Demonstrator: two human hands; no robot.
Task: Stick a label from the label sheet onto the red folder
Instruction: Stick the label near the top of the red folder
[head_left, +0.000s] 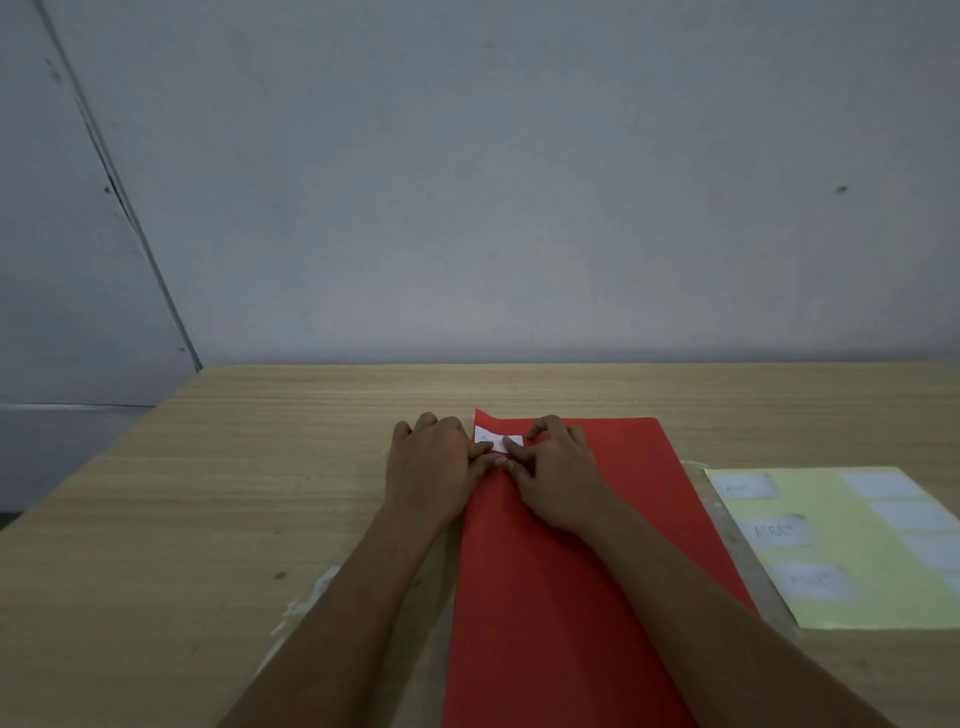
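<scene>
Folder (561, 571): red, flat on the table (260, 467), long side running away from the camera; far left corner near the hands, near end cut off by the bottom edge of the view.
Label (497, 440): small, white, faint handwriting too blurred to read; lying on the far left corner of the folder, between the two hands.
Left hand (434, 467): palm down at the folder's left edge, partly over the table; fingertips pressed on the label's near left part; flat pressing touch, nothing pinched or held.
Right hand (558, 475): palm down on the folder just right of the label; fingertips at the label's near right edge, meeting the left hand's fingertips; fingers bent, pressing down, holding nothing; thumb arched beside the label's far right corner.
Forearms: both reaching in from the bottom of the view, the right one crossing over the folder.
Sheet (852, 561): pale yellow, flat on the table right of the folder, well apart from the hands; several whitish labels on it in two columns, some with writing that cannot be read.
Plastic (306, 603): clear film showing beyond the folder's left edge and between folder and sheet.
Wall (519, 182): plain grey, behind the table's far edge.
</scene>
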